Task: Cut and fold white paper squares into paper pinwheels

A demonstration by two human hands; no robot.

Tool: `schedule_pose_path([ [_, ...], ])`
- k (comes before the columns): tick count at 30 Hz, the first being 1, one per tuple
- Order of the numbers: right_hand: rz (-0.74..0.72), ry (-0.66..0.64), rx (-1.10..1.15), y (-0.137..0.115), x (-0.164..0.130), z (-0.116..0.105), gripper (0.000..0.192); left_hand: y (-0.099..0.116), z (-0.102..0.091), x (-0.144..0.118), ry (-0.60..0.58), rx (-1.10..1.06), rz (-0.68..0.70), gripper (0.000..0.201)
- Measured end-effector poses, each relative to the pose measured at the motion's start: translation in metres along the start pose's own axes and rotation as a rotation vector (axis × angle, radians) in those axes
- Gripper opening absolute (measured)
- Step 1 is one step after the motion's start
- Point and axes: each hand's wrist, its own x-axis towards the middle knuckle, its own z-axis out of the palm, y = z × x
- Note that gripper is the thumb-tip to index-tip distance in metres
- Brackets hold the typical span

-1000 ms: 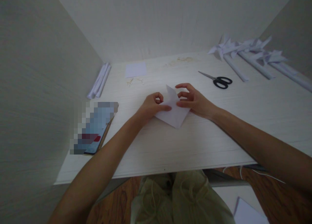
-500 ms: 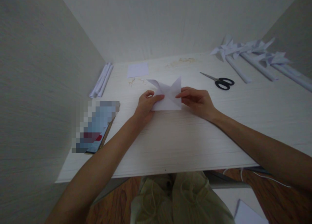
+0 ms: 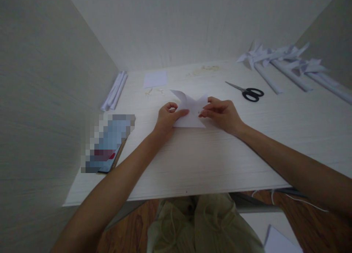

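A white paper (image 3: 189, 117) with its corners cut and curling up is held over the middle of the table, much like a pinwheel blade sheet. My left hand (image 3: 168, 118) grips its left side, thumb laid across the front and the other fingers partly hidden behind. At the right side, my right hand (image 3: 221, 113) has its thumb and fingers pressed together on a flap of the same paper. Exactly how those fingertips meet the flap is hard to make out. Black-handled scissors (image 3: 250, 93) lie on the table beyond my right hand.
Finished paper pinwheels on rolled sticks (image 3: 288, 75) lie at the back right. Rolled paper tubes (image 3: 114, 91) and a phone (image 3: 115, 143) are on the left. A square sheet (image 3: 155, 79) and rubber bands (image 3: 210, 68) lie near the back wall.
The paper has shifted slightly right and toward me. Its upright right corner is now bent lower, and my right fingers have closed nearer the paper's centre.
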Motion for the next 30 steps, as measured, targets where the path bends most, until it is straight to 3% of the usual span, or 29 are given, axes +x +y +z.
schedule_pose_path([
  [11, 0.217, 0.04, 0.04, 0.0037, -0.0015, 0.0058, 0.019, -0.0041, 0.0039, -0.0046, -0.018, 0.065, 0.074, 0.039],
  [30, 0.233, 0.071, -0.032, -0.0032, -0.0004, 0.0097, 0.019, -0.0033, 0.0054, -0.0061, -0.041, 0.097, 0.074, 0.038],
])
